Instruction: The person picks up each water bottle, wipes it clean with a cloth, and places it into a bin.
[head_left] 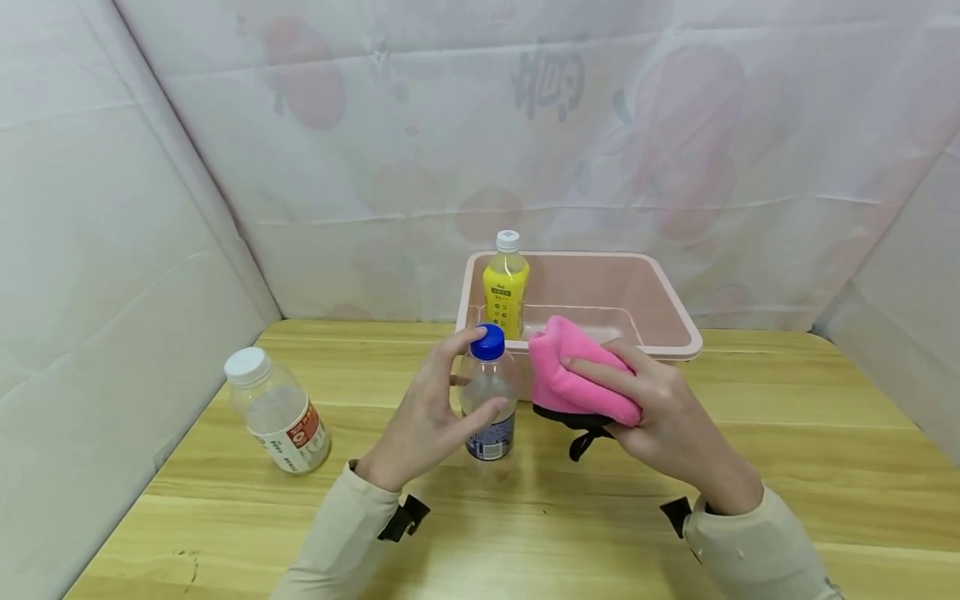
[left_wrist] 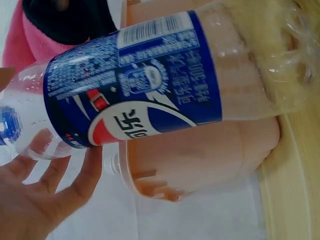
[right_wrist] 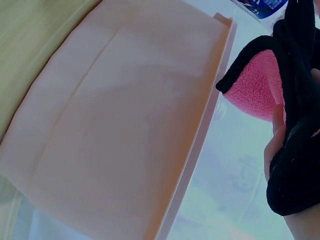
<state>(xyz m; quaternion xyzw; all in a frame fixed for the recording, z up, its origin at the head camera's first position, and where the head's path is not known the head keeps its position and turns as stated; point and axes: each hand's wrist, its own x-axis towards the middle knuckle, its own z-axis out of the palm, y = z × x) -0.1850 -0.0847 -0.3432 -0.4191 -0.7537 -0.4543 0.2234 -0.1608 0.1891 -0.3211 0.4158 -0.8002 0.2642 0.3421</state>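
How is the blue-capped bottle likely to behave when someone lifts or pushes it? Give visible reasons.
The blue-capped bottle is probably light for its size, since no liquid shows through the plastic above or below its label. Its tall, narrow shape suggests it could tip if pushed near the cap. The see-through walls look thin, so they may dent under a squeeze.
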